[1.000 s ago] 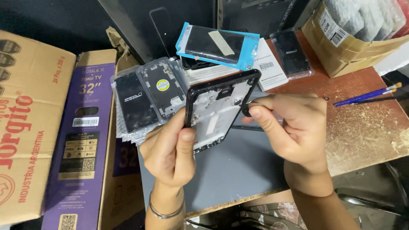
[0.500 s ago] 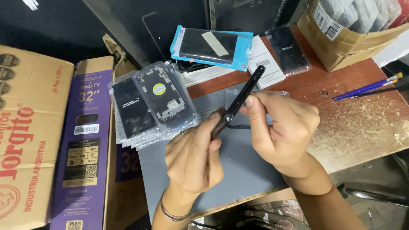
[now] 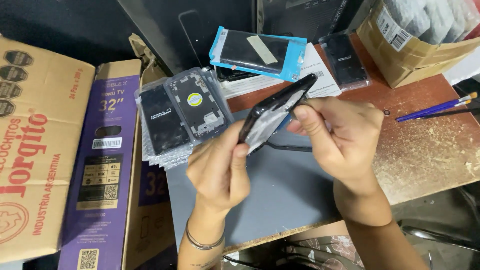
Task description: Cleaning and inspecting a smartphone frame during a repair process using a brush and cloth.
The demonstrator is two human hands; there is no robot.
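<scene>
Both hands grip one black phone frame [image 3: 278,111] above the grey mat [image 3: 280,195]. Left hand [image 3: 220,167] is closed on the lower-left end, thumb on the edge near the corner. Right hand [image 3: 340,132] is closed on the upper-right part, fingers curled around the rim from the right side. Frame is seen nearly edge-on, long axis running from lower left up to upper right, tilted, not touching the counter [image 3: 430,145]. So the frame lies between the two hands, right of the left hand and left of the right hand; both are on it, neither is nearer. A thin dark tool or cable [image 3: 290,147] lies on the mat just under the frame; cannot tell which.

Around: stack of bubble-wrapped phone screens [image 3: 185,115] just left of the left hand, a screen in a blue sleeve [image 3: 257,54] behind, another wrapped part [image 3: 345,62] at the back right, blue paintbrush [image 3: 435,106] well to the right, cardboard boxes [image 3: 45,150] on the left.
</scene>
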